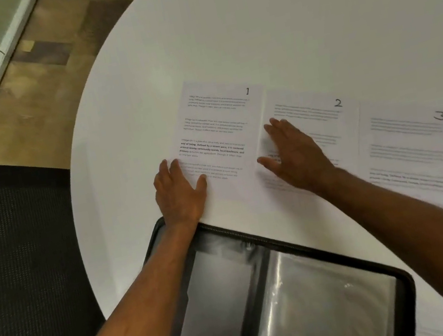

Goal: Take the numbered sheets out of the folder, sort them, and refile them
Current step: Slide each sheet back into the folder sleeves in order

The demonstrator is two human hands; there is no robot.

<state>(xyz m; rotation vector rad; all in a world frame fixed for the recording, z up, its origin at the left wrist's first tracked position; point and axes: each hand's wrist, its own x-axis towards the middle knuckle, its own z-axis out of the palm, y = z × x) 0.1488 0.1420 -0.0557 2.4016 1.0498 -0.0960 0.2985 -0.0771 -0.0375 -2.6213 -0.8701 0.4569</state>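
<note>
Sorting done, flat left hand (178,193) pins sheet 1 (219,126), flat right hand (295,155) presses sheet 2 (321,120), neither grip closed; refiling into the folder (309,285) likely follows.

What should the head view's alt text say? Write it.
Two hands lie flat on numbered sheets on a white table: left hand on sheet 1, right hand on sheet 2. Sheet 3 lies right; an open folder sits nearer.
</note>
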